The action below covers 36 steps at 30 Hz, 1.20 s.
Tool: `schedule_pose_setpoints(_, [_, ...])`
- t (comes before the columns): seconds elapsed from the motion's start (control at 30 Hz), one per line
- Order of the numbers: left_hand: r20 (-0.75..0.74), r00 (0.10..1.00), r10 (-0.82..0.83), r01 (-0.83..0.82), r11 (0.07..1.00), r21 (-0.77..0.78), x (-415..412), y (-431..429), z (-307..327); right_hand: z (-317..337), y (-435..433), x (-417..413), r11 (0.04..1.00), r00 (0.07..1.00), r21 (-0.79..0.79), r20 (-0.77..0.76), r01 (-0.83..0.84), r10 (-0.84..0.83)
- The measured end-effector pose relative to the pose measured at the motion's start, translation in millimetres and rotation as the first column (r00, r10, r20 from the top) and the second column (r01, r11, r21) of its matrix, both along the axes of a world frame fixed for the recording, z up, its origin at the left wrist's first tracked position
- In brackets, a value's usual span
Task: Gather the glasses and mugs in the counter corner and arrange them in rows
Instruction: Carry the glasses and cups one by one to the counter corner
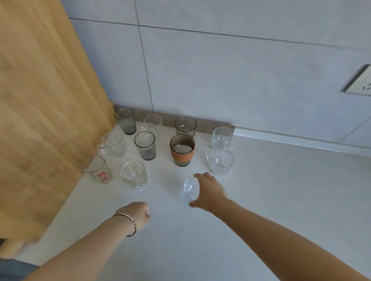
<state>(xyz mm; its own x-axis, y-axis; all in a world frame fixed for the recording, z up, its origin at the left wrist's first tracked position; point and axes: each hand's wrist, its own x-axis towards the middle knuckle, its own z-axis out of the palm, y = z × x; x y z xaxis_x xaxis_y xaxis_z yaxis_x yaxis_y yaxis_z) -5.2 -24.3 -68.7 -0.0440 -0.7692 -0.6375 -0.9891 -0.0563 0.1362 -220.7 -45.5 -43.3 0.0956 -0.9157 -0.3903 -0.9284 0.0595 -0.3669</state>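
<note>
Several glasses and mugs stand in rows in the counter corner. At the back are a smoky tumbler [126,120], a clear mug [152,123], a grey-green glass [185,126] and a clear mug [222,137]. The middle row holds a clear mug [113,143], a smoky glass [145,145], an orange-banded glass [182,150] and a clear mug [219,162]. In front stand a red-printed measuring glass [98,169] and a clear glass [134,174]. My right hand [208,191] grips a small clear glass [190,188] on the counter. My left hand [137,215] is a loose fist, holding nothing.
A wooden cabinet side [39,112] walls off the left of the white counter [263,196]. The grey tiled wall [225,78] runs behind, with a power socket [368,81] at the right.
</note>
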Motion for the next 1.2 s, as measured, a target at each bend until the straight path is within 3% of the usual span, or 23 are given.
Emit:
schedule_pose_setpoints(0.27, [-0.023,0.999,0.032,-0.031,0.998,0.056,53.6,-13.4,-19.7,-27.7,-50.3,75.9,0.998,0.997,-0.018,-0.049,0.060,-0.061])
schedule_pose_setpoints(0.57, [-0.095,0.991,-0.094,0.100,0.993,0.067,31.3,-24.9,-24.7,-36.4,-32.8,61.9,0.995,0.991,0.056,-0.105,0.088,-0.082])
schedule_pose_setpoints(0.8, [-0.087,0.937,-0.339,0.345,0.937,0.058,-55.4,-38.1,-10.9,-28.3,17.2,-52.4,0.908,0.982,0.379,-0.005,0.178,-0.190])
schedule_pose_setpoints(0.97, [-0.096,0.840,-0.534,0.536,0.844,-0.002,-161.6,-40.5,3.5,-8.4,73.7,-156.4,0.850,0.921,0.374,-0.035,0.372,-0.388])
schedule_pose_setpoints(1.2, [-0.111,0.672,-0.732,0.722,0.681,-0.120,-345.2,-1.0,23.9,4.4,178.6,-323.6,0.698,0.742,0.294,-0.062,0.653,-0.668])
